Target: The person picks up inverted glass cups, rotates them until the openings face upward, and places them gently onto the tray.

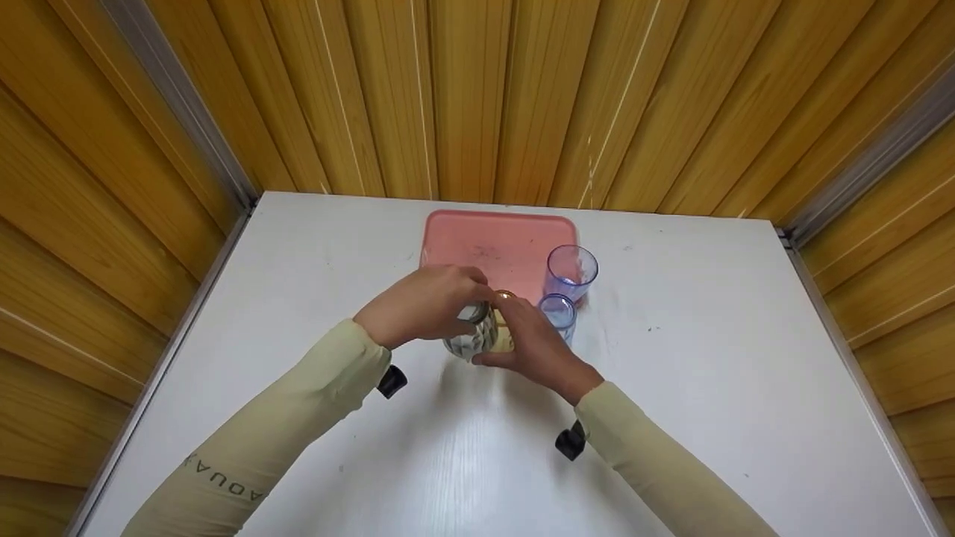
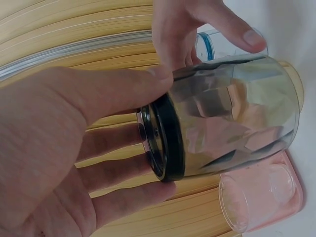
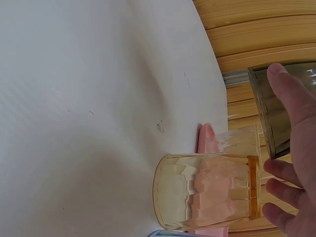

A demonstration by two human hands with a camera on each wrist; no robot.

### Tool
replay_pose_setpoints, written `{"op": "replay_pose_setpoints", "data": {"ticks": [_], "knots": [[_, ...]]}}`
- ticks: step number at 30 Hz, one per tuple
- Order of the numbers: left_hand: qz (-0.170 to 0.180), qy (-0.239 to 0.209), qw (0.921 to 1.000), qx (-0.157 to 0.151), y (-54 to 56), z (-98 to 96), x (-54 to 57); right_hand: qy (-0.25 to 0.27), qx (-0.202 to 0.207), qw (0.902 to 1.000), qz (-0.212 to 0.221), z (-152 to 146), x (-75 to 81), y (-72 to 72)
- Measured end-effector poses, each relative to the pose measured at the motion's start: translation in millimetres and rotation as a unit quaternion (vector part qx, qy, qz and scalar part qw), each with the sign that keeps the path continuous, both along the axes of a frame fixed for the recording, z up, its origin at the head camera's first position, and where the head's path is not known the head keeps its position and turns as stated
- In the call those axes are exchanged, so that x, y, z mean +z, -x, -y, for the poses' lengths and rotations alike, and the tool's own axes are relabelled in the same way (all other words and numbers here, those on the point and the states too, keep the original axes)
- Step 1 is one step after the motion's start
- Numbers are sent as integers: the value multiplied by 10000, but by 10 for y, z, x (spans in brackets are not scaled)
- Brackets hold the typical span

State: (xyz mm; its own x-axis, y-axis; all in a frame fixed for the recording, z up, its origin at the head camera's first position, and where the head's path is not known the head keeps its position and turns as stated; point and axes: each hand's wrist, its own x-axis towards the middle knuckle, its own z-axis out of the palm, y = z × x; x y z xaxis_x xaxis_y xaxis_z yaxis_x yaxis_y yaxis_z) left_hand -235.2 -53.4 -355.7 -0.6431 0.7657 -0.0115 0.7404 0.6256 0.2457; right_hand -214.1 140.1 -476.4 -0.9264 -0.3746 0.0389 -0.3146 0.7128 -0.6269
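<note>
My left hand [image 1: 425, 302] holds a grey, faceted transparent cup [image 2: 232, 113] by its dark-ringed end, thumb on one side and fingers on the other. The cup is tilted in the head view. My right hand [image 1: 537, 347] reaches around the cup's right side, its thumb [image 3: 291, 94] overlapping the grey cup and its other fingers [image 3: 286, 197] extended and spread. Beside this hand stands an amber cup [image 3: 207, 192], partly hidden by it in the head view. A light blue cup [image 1: 558, 309] stands behind the right hand.
A pink tray [image 1: 485, 235] lies at the back of the white table [image 1: 336, 253]. A purple-blue cup [image 1: 571, 268] stands at its right front corner, just behind the light blue cup. Wood-patterned panels [image 1: 477, 97] rise at the back and both sides.
</note>
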Motion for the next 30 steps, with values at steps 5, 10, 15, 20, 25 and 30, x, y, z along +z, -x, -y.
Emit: {"op": "replay_pose_setpoints", "data": {"ticks": [5, 10, 15, 20, 25, 30], "knots": [[24, 6, 10000, -2, -5, -11, 12, 80, 6, 10000, 11, 2, -3, -4], [34, 33, 10000, 3, -11, -19, 27, 127, 0, 9999, 1, 4, -9, 3], [34, -11, 10000, -21, -19, -18, 27, 244, -28, 9996, 122, -9, -14, 9], [-41, -126, 9998, -115, -10, -14, 8, 317, 5, 9995, -14, -29, -23, 6], [-155, -137, 9996, -178, -2, -18, -3, 325, -37, 9994, -116, -45, -42, -3], [-169, -118, 9996, -193, -7, -27, 6, 543, -139, 9984, 33, -57, -49, -18]]}}
